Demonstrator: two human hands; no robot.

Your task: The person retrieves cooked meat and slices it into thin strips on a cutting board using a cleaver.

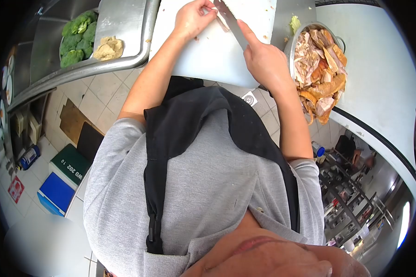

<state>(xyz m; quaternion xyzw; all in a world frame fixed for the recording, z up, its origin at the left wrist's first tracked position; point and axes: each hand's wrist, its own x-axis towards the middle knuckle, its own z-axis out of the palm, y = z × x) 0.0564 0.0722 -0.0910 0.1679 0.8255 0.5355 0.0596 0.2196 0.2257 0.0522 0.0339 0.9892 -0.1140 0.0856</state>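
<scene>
My right hand (269, 64) is wrapped round the handle of a knife (232, 24). Its broad steel blade slants up and to the left over a white cutting board (208, 57). Beside the blade, my left hand (193, 19) pinches the end of a thin, pale strip of meat (223, 22), which lies along the knife's left side. Whether the edge touches the meat, I cannot tell. Small scraps dot the board. A metal bowl (290, 55) to the right of my right hand is heaped with cooked, brown-skinned meat pieces (326, 69).
Broccoli (78, 39) and a beige lump (108, 48) lie in the metal sink area (120, 21) at left. A green scrap (294, 23) sits near the bowl. A white worktop (379, 60) extends right. Green and blue bins (58, 191) stand on the tiled floor.
</scene>
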